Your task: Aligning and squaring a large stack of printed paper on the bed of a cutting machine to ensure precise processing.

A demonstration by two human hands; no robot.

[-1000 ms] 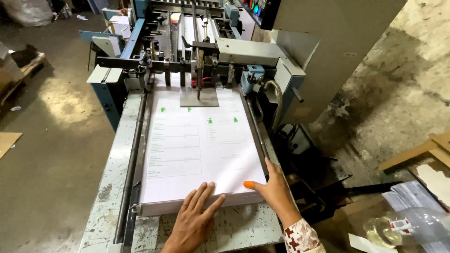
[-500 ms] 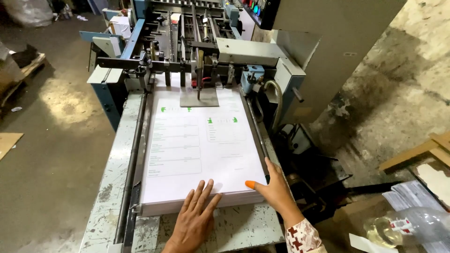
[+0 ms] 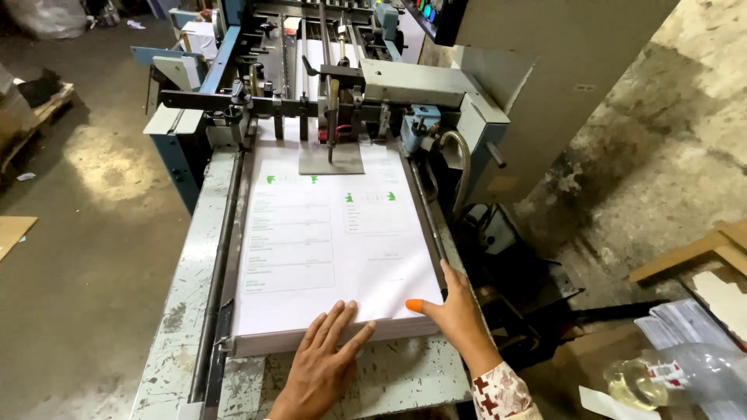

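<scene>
Pressing flat on the near edge of one stack of printed sheets (image 3: 338, 257), the left hand (image 3: 327, 365) lies palm down, fingers spread wide, gripping nothing. Right hand (image 3: 459, 311) sits at the stack's near right corner, open, thumb laid on the top sheet, fingers against the side; one orange fingertip cover (image 3: 415, 305) on the thumb. A patterned red-and-white sleeve (image 3: 504, 395) shows at the right wrist.

Stack: one, white, rests on the feed table (image 3: 183, 311) of a grey-blue machine (image 3: 405, 85), squared between two side rails: one dark rod (image 3: 222, 257) on the left, one dark guide bar (image 3: 428, 225) on the right. Top sheet carries pale form boxes and two groups of small green marks, one upper left, one upper middle-right; printing too small to make out. One flat grey plate (image 3: 331, 159) rests on the far end of the stack under the feed head.

Table paint chipped, pale green over bare metal.

Surroundings, counted: one clear plastic bottle (image 3: 669, 377) with yellowish liquid and a red-and-white label, lying at lower right; one bundle of printed sheets (image 3: 689, 327) just beyond it; brown cardboard pieces (image 3: 700, 249) at the right edge; one flat cardboard piece (image 3: 12, 233) on the concrete floor at left. One row of coloured buttons (image 3: 426, 9) on a dark panel, top centre.
</scene>
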